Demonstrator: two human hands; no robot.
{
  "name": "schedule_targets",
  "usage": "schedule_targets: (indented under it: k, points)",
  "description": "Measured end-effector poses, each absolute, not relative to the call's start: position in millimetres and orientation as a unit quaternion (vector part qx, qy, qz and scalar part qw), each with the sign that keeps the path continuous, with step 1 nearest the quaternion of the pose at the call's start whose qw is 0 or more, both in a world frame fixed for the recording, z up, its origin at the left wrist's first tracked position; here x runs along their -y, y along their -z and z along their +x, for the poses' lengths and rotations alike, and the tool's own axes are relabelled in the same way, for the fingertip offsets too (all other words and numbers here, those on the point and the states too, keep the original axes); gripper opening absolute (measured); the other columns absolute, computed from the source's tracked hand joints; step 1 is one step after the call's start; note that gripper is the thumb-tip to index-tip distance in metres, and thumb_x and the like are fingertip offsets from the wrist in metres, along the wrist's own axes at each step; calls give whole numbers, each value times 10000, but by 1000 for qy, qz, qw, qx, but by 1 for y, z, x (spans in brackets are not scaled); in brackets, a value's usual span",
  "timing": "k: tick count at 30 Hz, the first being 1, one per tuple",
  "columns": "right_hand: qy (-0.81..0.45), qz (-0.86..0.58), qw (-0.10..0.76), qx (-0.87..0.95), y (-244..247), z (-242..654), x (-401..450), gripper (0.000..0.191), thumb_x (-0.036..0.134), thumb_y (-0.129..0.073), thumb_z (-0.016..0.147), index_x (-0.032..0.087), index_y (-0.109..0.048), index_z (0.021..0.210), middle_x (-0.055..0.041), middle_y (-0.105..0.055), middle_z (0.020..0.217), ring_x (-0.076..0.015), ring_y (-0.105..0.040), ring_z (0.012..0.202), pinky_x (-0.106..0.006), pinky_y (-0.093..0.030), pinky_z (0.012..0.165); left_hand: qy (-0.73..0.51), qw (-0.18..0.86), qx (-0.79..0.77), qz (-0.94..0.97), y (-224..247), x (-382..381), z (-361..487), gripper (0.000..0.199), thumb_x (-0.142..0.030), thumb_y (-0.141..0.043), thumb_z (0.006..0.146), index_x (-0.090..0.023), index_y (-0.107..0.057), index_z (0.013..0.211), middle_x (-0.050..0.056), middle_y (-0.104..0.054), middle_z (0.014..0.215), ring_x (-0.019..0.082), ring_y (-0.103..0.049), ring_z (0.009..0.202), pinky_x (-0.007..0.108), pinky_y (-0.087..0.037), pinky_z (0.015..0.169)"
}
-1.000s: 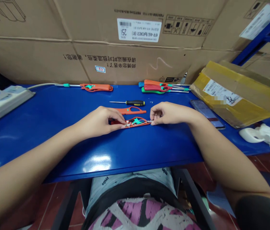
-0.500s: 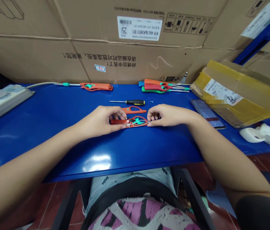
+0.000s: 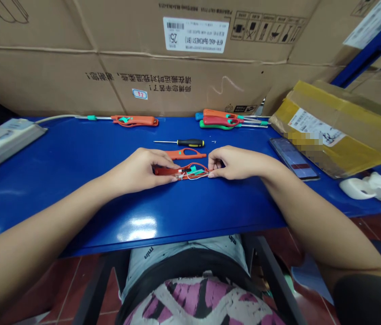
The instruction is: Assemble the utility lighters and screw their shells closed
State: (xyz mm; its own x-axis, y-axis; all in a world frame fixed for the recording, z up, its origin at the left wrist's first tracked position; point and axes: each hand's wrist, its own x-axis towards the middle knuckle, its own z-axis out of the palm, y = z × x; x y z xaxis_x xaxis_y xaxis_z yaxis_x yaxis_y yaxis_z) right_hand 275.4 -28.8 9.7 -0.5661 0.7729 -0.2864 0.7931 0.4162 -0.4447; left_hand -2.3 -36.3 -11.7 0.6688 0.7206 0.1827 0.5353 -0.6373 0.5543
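An opened orange gas lighter [image 3: 166, 172] lies on the blue table between my hands, its inner parts showing: a green trigger and a thin white wire. My left hand [image 3: 144, 169] grips the lighter's left end between thumb and fingers. At the other end, my right hand [image 3: 232, 163] pinches the tip of the wire or the lighter's narrow end; which of these I cannot tell. Just behind lies the loose orange half shell [image 3: 190, 154], partly hidden by my left fingers. Further back is a black and yellow screwdriver [image 3: 190, 143].
Along the back, an orange lighter [image 3: 138, 120] lies left and several coloured lighters [image 3: 220, 120] right. A power strip [image 3: 7, 140] stands at the far left. On the right are a phone [image 3: 293, 158], a taped carton [image 3: 342, 126] and a white tape roll [image 3: 355, 188]. Large cardboard [image 3: 136, 67] walls the back.
My left fingers have shifted slightly, with the forefinger straighter over the lighter. The white wire now bows out toward me. My right hand keeps its pinch in nearly the same place.
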Motion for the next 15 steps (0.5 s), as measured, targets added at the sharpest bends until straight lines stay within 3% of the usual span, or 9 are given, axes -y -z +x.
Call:
schedule_targets:
  k: [10,15]
  points:
    - [260,444,-3,-857,-8,279,29,51,225,-675,858,178,-674,836,-35,-720,844,-147,-603,709,-266,-407,637,-187,236,-361,883,14,33,-5,315,-404,-720,835,-223,-813,1076,50,-794,1068,219,-740,933,313,-583,843]
    - [288,380,-110,-872,-3,278,27,180,285,-686,852,176,-687,995,-60,-723,986,-182,-639,878,-287,-479,776,-178,236,-356,887,15,35,-3,320,-408,-697,848,-228,-811,1087,53,-796,1054,218,-738,923,303,-587,806]
